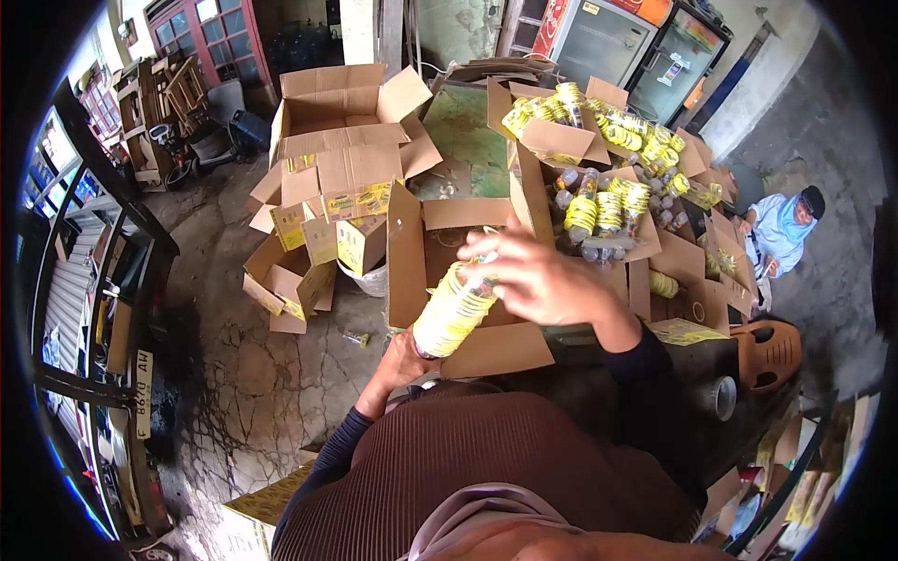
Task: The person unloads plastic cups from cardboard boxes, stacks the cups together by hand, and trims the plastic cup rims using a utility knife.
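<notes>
My left hand (402,362) is wrapped round the lower end of a bottle stacked with yellow rings (451,318), which tilts up to the right. At its upper end is my right hand (533,276), blurred, with fingers bent near the bottle's neck; whether they grip anything is unclear. Behind the bottle stands an open cardboard box (405,252) with its flaps spread. To the right, another open box (533,192) holds bottles, several of them wrapped in yellow rings (609,211).
Open boxes (351,117) are piled at the left, above a bucket (372,280). A box of ringed bottles (543,114) stands at the back right. An orange chair (769,357) and a person (784,229) are at the right.
</notes>
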Tool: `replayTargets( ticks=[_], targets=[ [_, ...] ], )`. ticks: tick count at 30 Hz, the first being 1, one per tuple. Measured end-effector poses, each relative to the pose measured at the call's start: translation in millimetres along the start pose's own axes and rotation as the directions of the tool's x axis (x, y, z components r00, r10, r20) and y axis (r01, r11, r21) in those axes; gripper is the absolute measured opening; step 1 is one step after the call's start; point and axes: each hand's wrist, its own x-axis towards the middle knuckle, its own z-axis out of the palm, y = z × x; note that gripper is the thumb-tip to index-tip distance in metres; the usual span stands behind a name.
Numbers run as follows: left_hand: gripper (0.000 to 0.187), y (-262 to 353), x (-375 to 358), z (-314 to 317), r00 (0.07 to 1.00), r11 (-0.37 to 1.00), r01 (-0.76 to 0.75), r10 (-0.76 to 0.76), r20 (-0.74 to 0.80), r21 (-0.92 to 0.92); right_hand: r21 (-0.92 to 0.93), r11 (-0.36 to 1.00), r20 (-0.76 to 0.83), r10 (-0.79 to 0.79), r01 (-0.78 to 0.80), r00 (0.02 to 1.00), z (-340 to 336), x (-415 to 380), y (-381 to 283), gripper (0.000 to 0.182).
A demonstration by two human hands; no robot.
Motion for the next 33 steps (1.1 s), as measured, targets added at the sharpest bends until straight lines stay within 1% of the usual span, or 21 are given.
replayTargets(
  ticks=[2, 3, 4, 6, 7, 8, 9, 10, 11, 12, 13, 14, 16, 18, 20, 23, 24, 26, 28, 30, 33],
  targets=[
    [0.048, 0, 2, 0, 0.997, 0.998, -0.056, 0.057, -0.052, 0.004, 0.0, 0.997, -0.202, 0.071, -0.072, 0.977, -33, 3, -6, 0.036],
    [0.043, 0, 1, 1, 0.989, 0.994, -0.11, 0.11, -0.101, 0.012, 0.171, 0.984, -0.402, 0.115, -0.049, 0.908, -39, 3, -2, 0.037],
    [0.043, -2, 1, 1, 0.989, 0.994, -0.111, 0.111, -0.102, 0.011, 0.065, 0.997, -0.49, 0.072, -0.046, 0.869, -51, 2, 9, 0.042],
    [0.043, -9, -1, 2, 0.992, 0.993, -0.108, 0.112, -0.062, 0.055, 0.23, 0.972, -0.642, 0.115, 0.048, 0.758, -43, 4, 33, 0.047],
    [0.043, -12, 0, 6, 0.991, 0.993, -0.11, 0.113, -0.07, 0.054, 0.476, 0.88, -0.494, 0.258, 0.009, 0.83, -7, 6, 43, 0.048],
    [0.048, -14, 2, 14, 0.998, 0.993, -0.035, 0.028, -0.063, -0.111, 0.681, 0.73, -0.304, 0.356, -0.059, 0.884, 44, 12, 45, 0.051],
    [0.054, -18, 1, 21, 0.998, 0.962, 0.042, -0.055, -0.042, -0.271, 0.602, 0.698, 0.196, 0.342, -0.388, 0.919, 84, 15, 37, 0.055],
    [0.054, -23, -6, 25, 0.997, 0.962, 0.048, -0.062, -0.042, -0.268, 0.289, 0.92, 0.182, 0.218, -0.264, 0.959, 96, 20, 28, 0.058],
    [0.054, -28, -12, 29, 0.997, 0.975, -0.014, -0.003, -0.073, -0.223, 0.234, 0.969, -0.061, 0.097, -0.08, 0.993, 108, 25, 24, 0.062],
    [0.054, -33, -14, 30, 0.992, 0.982, -0.079, 0.061, -0.106, -0.172, 0.233, 0.97, -0.06, 0.085, -0.069, 0.995, 109, 30, 34, 0.062],
    [0.055, -32, -19, 27, 0.996, 0.998, -0.04, 0.036, -0.078, -0.05, 0.614, 0.78, 0.005, 0.15, -0.122, 0.989, 113, 33, 46, 0.062],
    [0.055, -34, -23, 26, 0.997, 0.998, -0.029, 0.024, -0.076, -0.054, 0.881, 0.441, 0.098, 0.185, -0.172, 0.978, 120, 34, 59, 0.062],
    [0.056, -40, -27, 23, 0.984, 0.977, 0.148, -0.16, -0.077, -0.152, 0.976, 0.135, 0.094, 0.434, -0.168, 0.896, 144, 33, 120, 0.056],
    [0.056, -35, -33, 18, 0.977, 0.98, 0.177, -0.186, -0.101, -0.093, 0.78, 0.455, -0.007, 0.693, -0.43, 0.721, 178, 18, 184, 0.044],
    [0.055, -35, -40, 14, 0.98, 0.988, 0.147, -0.153, -0.13, -0.056, 0.182, 0.526, 0.16, 0.818, -0.831, 0.553, 209, 8, 239, 0.029],
    [0.057, -28, -52, 11, 0.97, 0.982, 0.173, -0.183, -0.158, -0.078, 0.784, 0.316, 0.013, 0.852, -0.534, 0.524, 285, -15, 350, 0.022],
    [0.058, -25, -54, 10, 0.963, 0.978, 0.185, -0.2, -0.181, -0.095, 0.647, 0.598, -0.322, 0.776, -0.473, 0.542, 302, -16, 386, 0.022],
    [0.058, -22, -59, 10, 0.955, 0.97, 0.218, -0.235, -0.18, -0.109, 0.208, 0.771, -0.462, 0.62, -0.602, 0.634, 213, 17, 301, 0.037],
    [0.058, -20, -63, 10, 0.934, 0.946, 0.292, -0.315, -0.17, -0.143, 0.021, 0.779, -0.491, 0.554, -0.627, 0.672, 194, 27, 308, 0.042],
    [0.058, -21, -66, 12, 0.936, 0.947, 0.274, -0.303, -0.181, -0.17, -0.085, 0.631, -0.289, 0.726, -0.772, 0.625, 182, 34, 310, 0.051],
    [0.06, -14, -66, 10, 0.939, 0.949, 0.246, -0.284, -0.194, -0.196, -0.313, 0.524, -0.216, 0.773, -0.792, 0.597, 198, 28, 313, 0.059]
  ],
)
